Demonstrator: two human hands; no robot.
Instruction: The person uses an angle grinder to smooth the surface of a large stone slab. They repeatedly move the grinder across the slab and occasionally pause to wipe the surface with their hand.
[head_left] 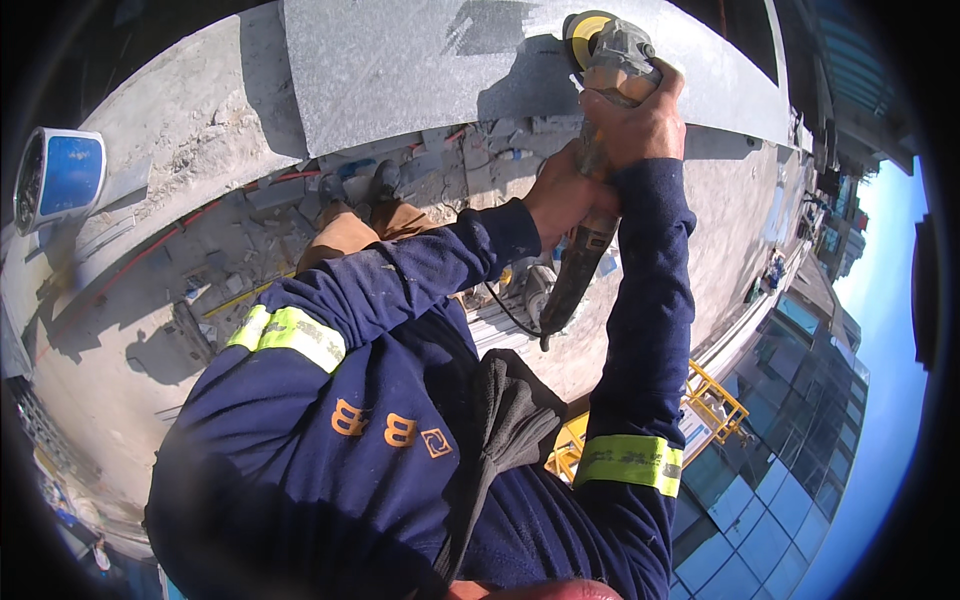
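Left hand (565,203) and right hand (642,128) wrap their fingers round the long black-and-tan angle grinder (585,258), its head over the flat grey metal sheet (400,80), far right — likely heavy, rigid; grip the body, never the yellow-and-black disc (580,38).

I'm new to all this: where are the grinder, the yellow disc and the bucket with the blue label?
Grinder (586,246): head view, on its dark rear body.
Disc (583,36): head view, on its yellow face.
Bucket (74,173): head view, on its blue label.
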